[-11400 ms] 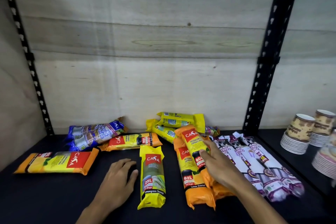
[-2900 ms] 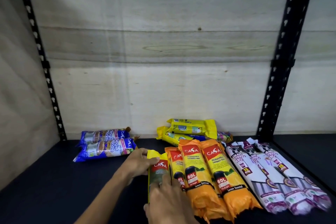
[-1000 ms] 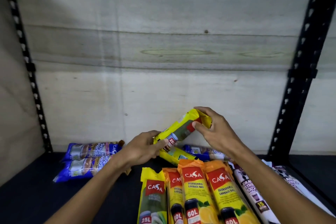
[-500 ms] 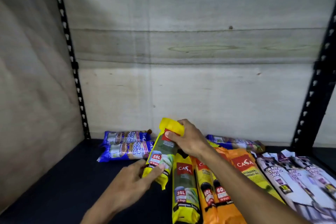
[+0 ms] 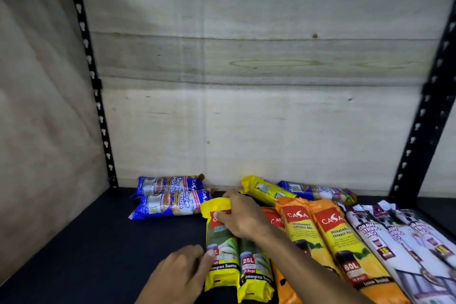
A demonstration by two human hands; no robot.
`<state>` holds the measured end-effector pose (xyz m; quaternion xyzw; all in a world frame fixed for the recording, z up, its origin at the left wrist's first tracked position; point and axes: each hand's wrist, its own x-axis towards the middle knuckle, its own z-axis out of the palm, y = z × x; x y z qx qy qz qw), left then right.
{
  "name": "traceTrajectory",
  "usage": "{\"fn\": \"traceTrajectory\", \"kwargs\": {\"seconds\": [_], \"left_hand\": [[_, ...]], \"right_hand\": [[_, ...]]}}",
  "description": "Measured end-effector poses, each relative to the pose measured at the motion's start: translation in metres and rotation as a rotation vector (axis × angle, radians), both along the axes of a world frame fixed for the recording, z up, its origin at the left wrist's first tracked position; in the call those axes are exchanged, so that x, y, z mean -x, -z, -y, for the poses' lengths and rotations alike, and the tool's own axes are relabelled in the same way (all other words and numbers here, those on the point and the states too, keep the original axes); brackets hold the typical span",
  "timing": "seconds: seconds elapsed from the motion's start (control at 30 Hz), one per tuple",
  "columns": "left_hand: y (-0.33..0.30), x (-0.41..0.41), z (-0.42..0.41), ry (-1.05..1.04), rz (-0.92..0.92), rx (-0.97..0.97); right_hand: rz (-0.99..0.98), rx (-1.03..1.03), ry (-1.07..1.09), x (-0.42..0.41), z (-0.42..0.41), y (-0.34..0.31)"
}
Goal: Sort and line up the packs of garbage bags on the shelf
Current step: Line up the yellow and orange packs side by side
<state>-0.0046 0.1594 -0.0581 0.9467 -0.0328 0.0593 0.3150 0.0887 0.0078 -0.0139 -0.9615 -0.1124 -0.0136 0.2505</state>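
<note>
A yellow 25L pack (image 5: 222,249) lies on the dark shelf (image 5: 98,254), pressed against the left side of a second yellow 25L pack (image 5: 254,269). My right hand (image 5: 243,219) grips its top end. My left hand (image 5: 182,274) holds its lower left edge, thumb on its face. To the right lie orange 60L packs (image 5: 345,249), side by side, then white drawstring packs (image 5: 385,242). Two blue singlet-handle packs (image 5: 172,205) lie crosswise at the back left. Another yellow pack (image 5: 266,190) and a blue pack (image 5: 318,191) lie against the back wall.
A plywood back wall (image 5: 246,118) and left side panel (image 5: 37,131) close in the shelf. Black slotted uprights stand at the back left (image 5: 98,106) and at the right (image 5: 424,106). Bare dark shelf lies left of the yellow packs.
The yellow 25L pack, held up tilted in both hands half a second ago, now lies flat beside the other yellow pack. The view has shifted slightly left.
</note>
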Motion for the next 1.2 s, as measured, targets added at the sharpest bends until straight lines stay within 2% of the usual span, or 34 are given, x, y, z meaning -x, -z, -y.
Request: {"fn": "traceTrajectory", "kwargs": {"seconds": [0.17,0.3,0.43,0.53,0.67,0.77,0.9,1.03,1.2], "left_hand": [[0.009,-0.008,-0.011,-0.01,0.025,0.048],[0.021,-0.019,-0.03,-0.039,0.078,-0.112],[0.024,-0.022,-0.037,-0.111,0.071,-0.285],[0.026,-0.025,-0.04,-0.129,0.065,-0.273],[0.029,-0.029,-0.041,-0.15,0.077,-0.263],[0.029,-0.03,-0.04,-0.148,0.089,-0.281],[0.029,-0.029,-0.041,-0.154,0.068,-0.29],[0.03,-0.026,-0.041,-0.133,0.026,-0.296],[0.032,-0.026,-0.043,-0.139,0.043,-0.283]], "right_hand": [[0.026,0.121,-0.022,0.005,-0.004,0.005],[0.042,0.207,-0.018,-0.005,0.001,-0.001],[0.114,0.255,0.09,-0.034,0.03,-0.013],[0.14,0.384,0.15,-0.057,0.054,-0.022],[0.067,0.497,0.132,-0.077,0.074,-0.02],[-0.005,0.515,0.097,-0.083,0.08,-0.012],[-0.005,0.544,0.104,-0.088,0.079,-0.006],[-0.005,0.477,0.096,-0.09,0.078,-0.009],[0.09,0.348,0.07,-0.086,0.077,-0.021]]}}
